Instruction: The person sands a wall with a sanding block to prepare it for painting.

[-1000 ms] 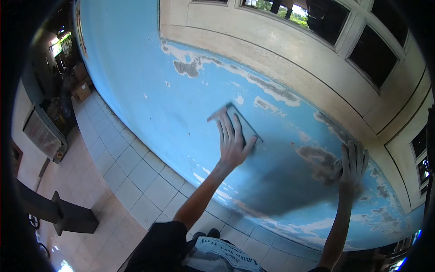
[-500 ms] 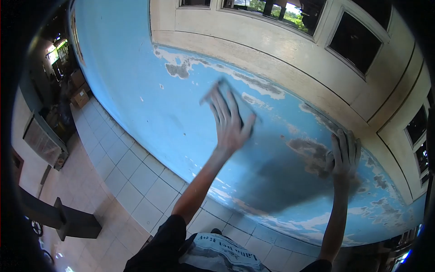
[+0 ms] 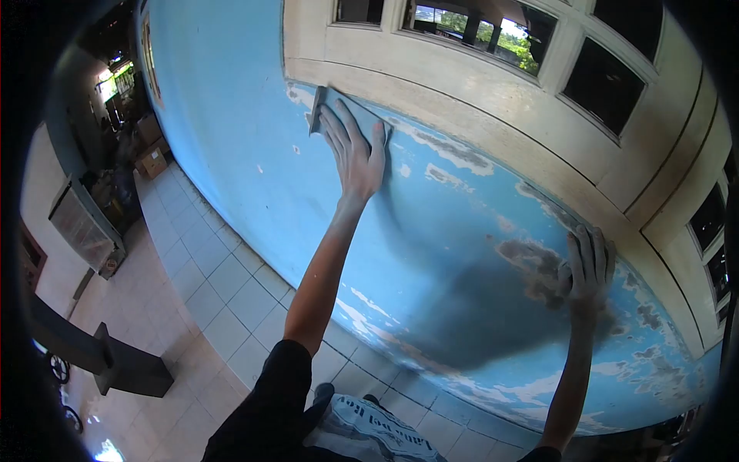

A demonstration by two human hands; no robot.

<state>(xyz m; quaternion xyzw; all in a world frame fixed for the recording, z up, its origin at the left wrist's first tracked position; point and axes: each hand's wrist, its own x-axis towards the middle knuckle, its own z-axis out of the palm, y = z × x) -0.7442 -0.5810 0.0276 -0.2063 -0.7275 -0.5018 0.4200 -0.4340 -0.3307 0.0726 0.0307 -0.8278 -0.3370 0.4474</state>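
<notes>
My left hand [image 3: 357, 160] lies with fingers stretched over a grey sheet of sandpaper [image 3: 364, 113], holding it against the blue wall [image 3: 223, 115]. The sheet is near the lower edge of the pale window frame [image 3: 431, 96], its left edge standing up from the wall. Grey dust coats both hands. To the right, my right hand [image 3: 590, 269] rests with fingers extended against the wall and the frame's edge. It holds nothing that I can see. Beside it is a bare grey patch [image 3: 531, 258] where paint has worn away.
Peeling spots [image 3: 454, 150] run beneath the window frame and along the wall's lower part. A tiled floor [image 3: 231, 296] borders the wall's foot. At left stand a dark post base [image 3: 135, 369], a cardboard box [image 3: 152, 162] and a leaning framed panel [image 3: 85, 231].
My left hand has slid the sandpaper up and to the left along the wall, close to the window frame. My right hand stays in its place. The view has shifted slightly.
</notes>
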